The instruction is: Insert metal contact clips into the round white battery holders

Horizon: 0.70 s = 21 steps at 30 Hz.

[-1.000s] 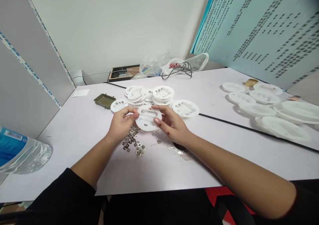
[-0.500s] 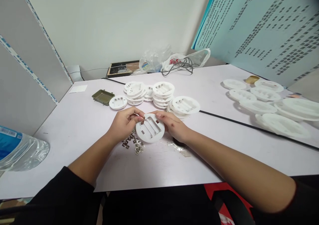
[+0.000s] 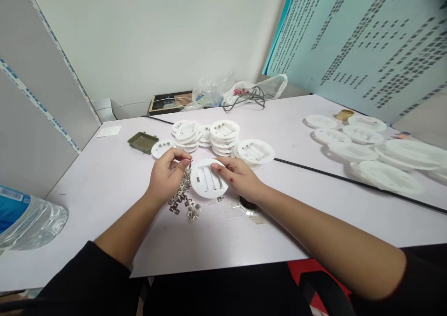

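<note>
A round white plastic battery holder (image 3: 203,191), with long slots for batteries, is tilted above the table in my right hand (image 3: 242,178). The right thumb presses on its face near the upper slots, and the other fingers are behind it, out of sight. My left hand (image 3: 165,176) pinches a small metal contact plate (image 3: 190,163) between thumb and fingertips, just left of the holder and apart from it. Below and beside the left hand lies a loose heap of small metal contact plates (image 3: 193,209). One more plate (image 3: 220,198) lies under the holder's lower edge.
Stacks of similar white holders (image 3: 225,132) stand behind my hands, and more holders (image 3: 387,176) spread along the right. An olive plastic box (image 3: 143,142) sits at left. A water bottle (image 3: 38,220) is at the left edge. A black cable (image 3: 314,170) crosses the table (image 3: 216,241).
My left hand has drawn back leftward from the holder with the small plate in its pinch. The right thumb has slid inward over the holder's face. The view has shifted slightly.
</note>
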Each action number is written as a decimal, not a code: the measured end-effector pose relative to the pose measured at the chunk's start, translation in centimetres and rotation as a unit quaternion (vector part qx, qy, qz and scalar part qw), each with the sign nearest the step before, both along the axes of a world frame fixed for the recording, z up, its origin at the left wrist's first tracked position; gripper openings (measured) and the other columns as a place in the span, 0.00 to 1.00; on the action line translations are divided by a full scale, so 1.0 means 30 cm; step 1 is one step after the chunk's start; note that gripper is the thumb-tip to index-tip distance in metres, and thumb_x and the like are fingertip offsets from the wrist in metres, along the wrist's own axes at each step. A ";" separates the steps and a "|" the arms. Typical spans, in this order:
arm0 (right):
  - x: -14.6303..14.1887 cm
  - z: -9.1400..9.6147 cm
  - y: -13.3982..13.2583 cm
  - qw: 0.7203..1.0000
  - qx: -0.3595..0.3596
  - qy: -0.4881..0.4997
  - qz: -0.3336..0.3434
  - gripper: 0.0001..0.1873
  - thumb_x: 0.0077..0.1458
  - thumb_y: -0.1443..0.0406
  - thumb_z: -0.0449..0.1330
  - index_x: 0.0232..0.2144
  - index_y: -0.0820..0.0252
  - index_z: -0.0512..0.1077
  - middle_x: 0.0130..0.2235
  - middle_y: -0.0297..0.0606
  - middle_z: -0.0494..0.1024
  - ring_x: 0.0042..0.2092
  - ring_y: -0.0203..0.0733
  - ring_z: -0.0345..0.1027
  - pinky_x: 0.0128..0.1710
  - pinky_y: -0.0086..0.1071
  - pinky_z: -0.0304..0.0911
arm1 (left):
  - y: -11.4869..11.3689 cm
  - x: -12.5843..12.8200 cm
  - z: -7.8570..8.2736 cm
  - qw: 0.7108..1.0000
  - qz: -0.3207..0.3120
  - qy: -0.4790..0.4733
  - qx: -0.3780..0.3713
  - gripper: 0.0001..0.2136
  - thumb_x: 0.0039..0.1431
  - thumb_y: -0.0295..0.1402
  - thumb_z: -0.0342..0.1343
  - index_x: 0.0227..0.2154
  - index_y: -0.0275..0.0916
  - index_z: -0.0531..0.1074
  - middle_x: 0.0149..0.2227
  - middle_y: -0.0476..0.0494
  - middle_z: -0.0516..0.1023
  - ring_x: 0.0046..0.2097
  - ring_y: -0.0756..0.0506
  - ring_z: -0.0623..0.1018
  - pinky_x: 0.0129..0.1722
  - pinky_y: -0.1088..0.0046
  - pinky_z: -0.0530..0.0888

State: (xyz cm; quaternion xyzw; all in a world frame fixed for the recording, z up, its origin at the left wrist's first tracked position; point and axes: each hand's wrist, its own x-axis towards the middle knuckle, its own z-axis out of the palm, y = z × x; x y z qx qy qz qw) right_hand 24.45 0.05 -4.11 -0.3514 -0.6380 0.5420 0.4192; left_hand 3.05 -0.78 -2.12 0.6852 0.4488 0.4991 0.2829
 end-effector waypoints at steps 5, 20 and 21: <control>-0.008 -0.007 0.017 0.994 0.020 0.052 -0.093 0.23 0.55 0.45 0.63 0.36 0.56 0.69 0.30 0.33 0.73 0.30 0.39 0.67 0.26 0.32 0.62 | -0.003 -0.007 -0.010 0.999 0.023 0.005 0.039 0.07 0.67 0.38 0.56 0.38 0.40 0.72 0.35 0.42 0.81 0.35 0.47 0.79 0.33 0.71 0.75; -0.017 0.017 -0.012 0.982 0.031 0.129 -0.132 0.21 0.54 0.51 0.65 0.32 0.53 0.58 0.28 0.28 0.66 0.27 0.34 0.61 0.25 0.31 0.64 | -0.025 0.015 0.025 0.997 -0.006 -0.053 0.049 0.11 0.61 0.42 0.66 0.36 0.38 0.76 0.34 0.42 0.81 0.35 0.46 0.80 0.36 0.69 0.79; -0.016 0.016 -0.011 0.981 0.043 0.121 -0.142 0.20 0.55 0.52 0.65 0.31 0.53 0.58 0.28 0.29 0.66 0.27 0.35 0.62 0.26 0.31 0.64 | -0.023 0.014 0.025 0.997 -0.003 -0.054 0.056 0.11 0.60 0.42 0.66 0.35 0.38 0.76 0.34 0.42 0.81 0.35 0.46 0.80 0.37 0.69 0.79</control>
